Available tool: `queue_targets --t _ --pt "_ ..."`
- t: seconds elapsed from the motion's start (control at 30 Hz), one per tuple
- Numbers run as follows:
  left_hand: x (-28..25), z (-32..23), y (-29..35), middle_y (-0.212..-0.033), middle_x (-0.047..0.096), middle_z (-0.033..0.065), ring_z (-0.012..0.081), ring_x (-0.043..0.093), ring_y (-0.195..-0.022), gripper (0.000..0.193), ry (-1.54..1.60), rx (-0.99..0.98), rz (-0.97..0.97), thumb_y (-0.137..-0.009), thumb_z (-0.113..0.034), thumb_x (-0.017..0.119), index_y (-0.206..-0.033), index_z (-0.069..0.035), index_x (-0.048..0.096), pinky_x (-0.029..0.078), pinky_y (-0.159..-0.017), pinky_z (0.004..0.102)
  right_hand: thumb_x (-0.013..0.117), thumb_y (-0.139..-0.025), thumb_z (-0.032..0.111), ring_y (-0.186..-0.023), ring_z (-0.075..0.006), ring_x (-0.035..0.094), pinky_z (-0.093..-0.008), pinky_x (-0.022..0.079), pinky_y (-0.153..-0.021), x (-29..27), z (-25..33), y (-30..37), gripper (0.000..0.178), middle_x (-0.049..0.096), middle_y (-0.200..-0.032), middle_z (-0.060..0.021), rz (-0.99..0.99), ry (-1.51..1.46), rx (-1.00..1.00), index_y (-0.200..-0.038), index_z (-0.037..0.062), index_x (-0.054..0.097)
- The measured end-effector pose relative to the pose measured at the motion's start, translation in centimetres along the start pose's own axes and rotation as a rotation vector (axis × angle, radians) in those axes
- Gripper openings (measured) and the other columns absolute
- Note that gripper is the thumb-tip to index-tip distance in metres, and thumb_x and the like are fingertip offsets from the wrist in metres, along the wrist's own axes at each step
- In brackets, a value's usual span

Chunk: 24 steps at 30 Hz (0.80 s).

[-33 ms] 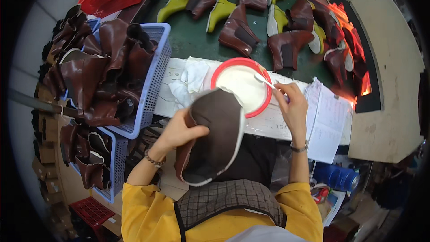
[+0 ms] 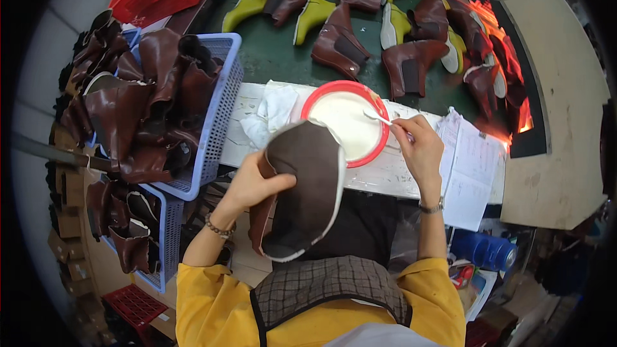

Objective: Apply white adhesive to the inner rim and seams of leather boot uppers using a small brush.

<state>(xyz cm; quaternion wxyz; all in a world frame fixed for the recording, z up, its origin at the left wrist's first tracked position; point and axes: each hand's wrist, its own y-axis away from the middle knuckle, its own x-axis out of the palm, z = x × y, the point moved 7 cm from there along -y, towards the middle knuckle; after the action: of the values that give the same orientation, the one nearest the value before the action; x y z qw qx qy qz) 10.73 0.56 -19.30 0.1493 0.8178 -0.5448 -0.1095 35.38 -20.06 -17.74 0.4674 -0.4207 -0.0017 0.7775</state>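
The left hand (image 2: 249, 186) pinches the boot upper (image 2: 305, 173), nearer the person than the red bowl (image 2: 345, 85); this upper seems light, bendable, best held by its edge. The right hand (image 2: 422, 150) is closed around a brush (image 2: 380, 118).

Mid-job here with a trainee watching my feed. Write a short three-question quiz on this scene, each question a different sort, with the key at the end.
1. Multiple choice. The right hand holds: A) scissors; B) a slim white tool; C) a hammer.
2. True or false. The papers lie to the right of the red bowl.
3. Fill in the colour. The boot piece in the left hand has a ___ strip along its curved edge.

Key: 1. B; 2. True; 3. white.
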Motion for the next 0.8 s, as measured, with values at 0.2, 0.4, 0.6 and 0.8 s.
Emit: queue_targets --t 0.2,0.4,0.6,0.8 --pt "-1.5 0.4 -2.7 -0.100 0.073 0.0075 0.0112 0.066 -0.088 0.035 -0.037 0.034 -0.059 -0.081 -0.007 0.079 -0.112 0.006 0.069 0.054 -0.080 0.0276 0.077 -0.084 0.018 -0.071 -0.0239 0.064 -0.0353 0.049 -0.061 1.9 -0.8 0.3 0.015 0.065 -0.084 -0.0090 0.216 0.334 -0.214 -0.096 0.0081 0.076" --pt "0.6 -1.0 -3.4 -0.111 0.072 0.0095 0.0153 0.067 -0.099 0.046 -0.016 -0.097 0.204 -0.080 0.001 0.078 -0.123 0.007 0.064 0.054 -0.090 0.0299 0.079 -0.082 0.012 -0.089 -0.0175 0.062 -0.0333 0.039 -0.088 0.1 3.2 -2.4 0.013 0.070 -0.090 -0.0033 0.205 -0.242 -0.358 -0.094 0.0070 0.077" --pt "-0.1 -3.9 -2.6 -0.108 0.073 0.0098 0.0148 0.068 -0.096 0.040 0.159 0.098 0.053 -0.083 -0.003 0.077 -0.120 0.007 0.066 0.055 -0.087 0.0301 0.081 -0.080 0.011 -0.089 -0.0165 0.063 -0.0329 0.038 -0.088 0.2 3.0 -2.1 0.013 0.070 -0.090 -0.0028 0.105 -0.266 -0.323 -0.092 0.0077 0.078" --pt "-1.6 -5.4 -1.5 -0.108 0.073 0.0095 0.0147 0.068 -0.094 0.037 0.257 0.345 -0.222 -0.085 0.000 0.076 -0.120 0.005 0.066 0.056 -0.084 0.0292 0.082 -0.080 0.013 -0.087 -0.0113 0.061 -0.0319 0.034 -0.088 0.9 3.7 0.9 0.013 0.069 -0.089 0.0011 0.084 -0.297 -0.293 -0.092 0.0119 0.078"
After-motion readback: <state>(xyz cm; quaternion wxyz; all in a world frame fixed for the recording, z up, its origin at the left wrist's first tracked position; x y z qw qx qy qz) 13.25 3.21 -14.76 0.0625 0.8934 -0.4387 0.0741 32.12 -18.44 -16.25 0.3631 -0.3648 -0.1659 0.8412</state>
